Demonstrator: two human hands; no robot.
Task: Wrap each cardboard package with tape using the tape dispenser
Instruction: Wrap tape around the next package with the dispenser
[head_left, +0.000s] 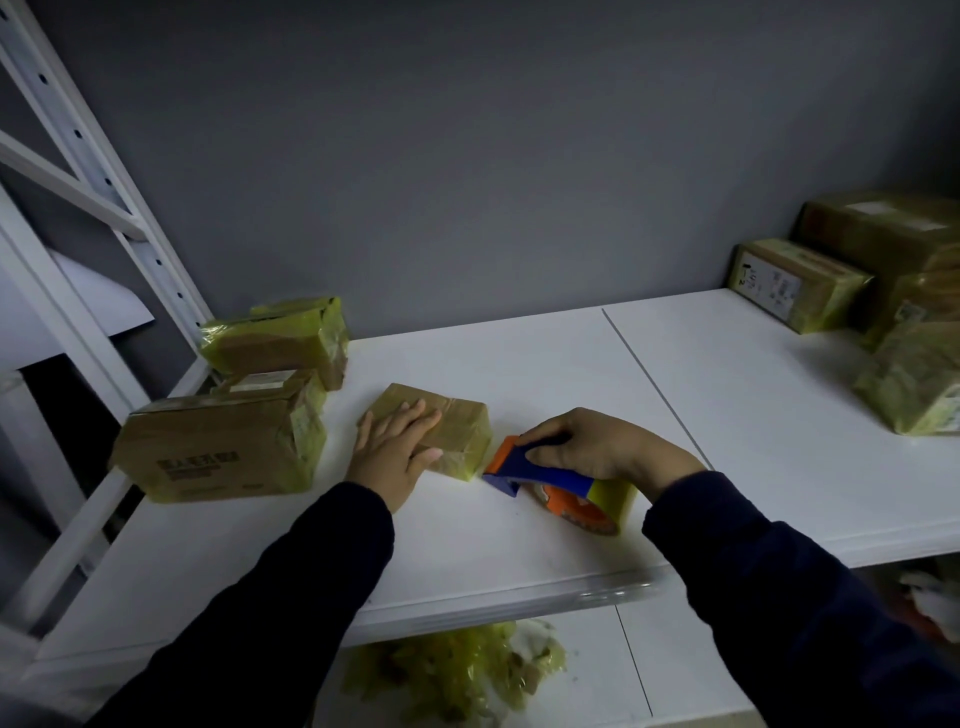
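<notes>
On shelf (571, 374) centre: small package (457, 436), tape bands visible, pinned under flat, straight-fingered left hand (392, 449). Right hand (592, 447) curled round tape dispenser (558, 480), just beside it. Left stack (218, 452) and right stack (883, 291) look taped; current wrap judged near-complete.

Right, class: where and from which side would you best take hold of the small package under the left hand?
Probably across its two long sides, coming from above at its left end: the small package lies flat and low, and the tape dispenser in the right hand crowds its right end.
</notes>
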